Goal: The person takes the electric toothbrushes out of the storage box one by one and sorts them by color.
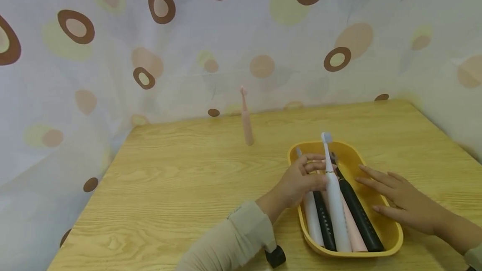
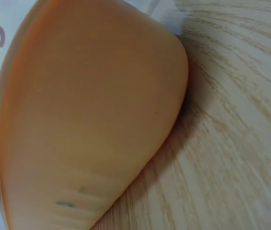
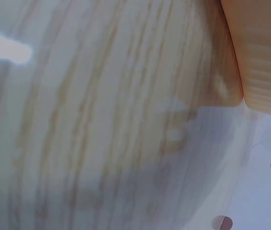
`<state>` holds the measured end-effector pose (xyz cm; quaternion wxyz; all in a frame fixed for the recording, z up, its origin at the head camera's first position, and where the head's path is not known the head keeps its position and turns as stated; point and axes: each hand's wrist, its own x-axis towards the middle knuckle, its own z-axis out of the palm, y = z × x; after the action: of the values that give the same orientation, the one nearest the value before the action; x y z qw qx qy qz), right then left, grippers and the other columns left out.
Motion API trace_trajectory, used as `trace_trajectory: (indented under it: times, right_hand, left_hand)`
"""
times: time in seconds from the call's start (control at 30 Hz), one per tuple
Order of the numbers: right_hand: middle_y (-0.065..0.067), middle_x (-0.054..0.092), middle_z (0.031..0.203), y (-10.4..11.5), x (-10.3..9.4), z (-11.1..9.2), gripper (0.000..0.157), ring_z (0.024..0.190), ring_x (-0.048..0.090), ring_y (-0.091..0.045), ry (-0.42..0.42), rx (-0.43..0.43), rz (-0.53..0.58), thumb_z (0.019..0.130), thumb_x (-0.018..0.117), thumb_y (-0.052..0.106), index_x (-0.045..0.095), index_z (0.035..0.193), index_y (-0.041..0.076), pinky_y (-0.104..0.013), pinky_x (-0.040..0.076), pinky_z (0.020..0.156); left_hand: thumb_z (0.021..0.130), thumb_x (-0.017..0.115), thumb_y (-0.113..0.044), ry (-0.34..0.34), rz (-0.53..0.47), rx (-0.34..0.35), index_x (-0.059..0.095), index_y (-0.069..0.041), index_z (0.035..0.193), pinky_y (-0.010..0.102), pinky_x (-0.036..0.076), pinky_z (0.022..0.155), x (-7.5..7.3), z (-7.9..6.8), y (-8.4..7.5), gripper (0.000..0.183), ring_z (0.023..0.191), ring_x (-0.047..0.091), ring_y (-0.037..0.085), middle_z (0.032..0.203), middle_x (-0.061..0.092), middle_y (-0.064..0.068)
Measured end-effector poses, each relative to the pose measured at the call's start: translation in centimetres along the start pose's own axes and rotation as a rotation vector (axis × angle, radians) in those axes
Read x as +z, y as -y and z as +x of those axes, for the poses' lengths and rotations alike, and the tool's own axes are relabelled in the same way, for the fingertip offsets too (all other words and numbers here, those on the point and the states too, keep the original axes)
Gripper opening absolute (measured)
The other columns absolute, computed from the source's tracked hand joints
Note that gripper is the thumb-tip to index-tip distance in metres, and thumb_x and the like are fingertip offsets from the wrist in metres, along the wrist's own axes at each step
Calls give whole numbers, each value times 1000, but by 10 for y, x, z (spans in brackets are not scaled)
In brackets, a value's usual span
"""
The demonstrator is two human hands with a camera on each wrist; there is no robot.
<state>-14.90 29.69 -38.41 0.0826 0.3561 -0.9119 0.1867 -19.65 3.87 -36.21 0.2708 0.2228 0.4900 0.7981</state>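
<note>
In the head view my left hand (image 1: 295, 185) reaches over a yellow tray (image 1: 396, 239) and pinches a white electric toothbrush (image 1: 337, 212) with thumb and fingers. Its brush head points up, past the far part of the tray, while the handle's lower end is at the near end. Around it in the tray lie a black toothbrush (image 1: 361, 216), a pink one (image 1: 354, 231), another black one (image 1: 324, 225) and another white one (image 1: 312, 218). My right hand (image 1: 410, 204) hovers at the tray's right rim, fingers extended and holding nothing; whether it touches the rim I cannot tell.
Farther back, a pink toothbrush (image 1: 247, 126) stands upright on the wooden table (image 1: 180, 179). A small black object (image 1: 275, 256) is by my left sleeve. Behind the table hangs a spotted curtain (image 1: 180, 45). The tray's outer wall (image 2: 92, 96) fills much of the left wrist view.
</note>
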Motion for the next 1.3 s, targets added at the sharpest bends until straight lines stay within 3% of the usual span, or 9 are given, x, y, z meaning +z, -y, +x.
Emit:
trace_trajectory:
  times: [0.13, 0.27, 0.37, 0.53, 0.73, 0.97, 1.17, 1.3]
  right_hand:
    - [-8, 21, 140, 0, 1, 0, 58, 125, 8, -1, -1, 0, -7, 79, 60, 19, 36, 131, 11, -33, -5, 102]
    - [-8, 21, 140, 0, 1, 1, 58, 126, 8, -1, -2, -4, -10, 79, 60, 18, 36, 131, 10, -33, -5, 102]
    - [-8, 20, 140, 1, 1, 0, 58, 126, 7, -1, -3, -1, -2, 79, 60, 18, 36, 131, 10, -33, -5, 102]
    - [-8, 20, 140, 2, 2, -1, 57, 125, 7, 0, -7, 8, 7, 79, 60, 17, 36, 131, 10, -31, -5, 102]
    - [-7, 20, 140, 2, 4, -2, 57, 125, 7, 1, -10, 13, 4, 79, 60, 17, 37, 130, 10, -31, -5, 102]
    - [-8, 20, 140, 2, 4, -3, 57, 125, 7, 1, -10, 20, 14, 79, 60, 17, 37, 130, 11, -33, -4, 102]
    - [-8, 21, 140, 1, 3, -2, 57, 125, 8, 0, -9, 15, 21, 79, 60, 16, 37, 131, 11, -34, -4, 102]
    - [-9, 21, 140, 0, 3, -2, 57, 125, 8, -1, -14, -1, 23, 79, 60, 16, 37, 131, 9, -34, -3, 102]
  left_hand:
    - [81, 45, 16, 51, 63, -11, 38, -1, 124, 27, 48, 69, -2, 0, 3, 47, 91, 56, 21, 118, 44, 28]
    - [80, 46, 17, 68, 93, -47, 34, 0, 127, 25, 47, 69, -2, -1, 2, 52, 94, 55, 23, 118, 43, 29]
    - [78, 48, 18, 84, 125, -84, 34, 0, 127, 24, 47, 69, -2, -1, 1, 54, 89, 57, 17, 114, 48, 26]
    - [77, 51, 17, 173, 217, -137, 34, -3, 128, 25, 48, 71, -2, 0, 0, 57, 82, 56, 9, 109, 52, 16]
    - [78, 50, 16, 234, 284, -147, 34, -2, 127, 24, 47, 71, 0, 0, -2, 55, 81, 55, 7, 100, 53, 6]
    - [82, 48, 12, 201, 309, -106, 32, -4, 130, 24, 48, 70, 7, -6, -13, 53, 81, 52, 6, 98, 48, 3]
    - [83, 45, 14, 173, 257, -51, 30, -5, 132, 27, 49, 67, 3, -2, -5, 55, 83, 51, 10, 101, 44, 4]
    - [83, 45, 13, 91, 215, -47, 29, -6, 132, 27, 48, 68, 2, -2, 0, 55, 86, 51, 12, 108, 45, 6]
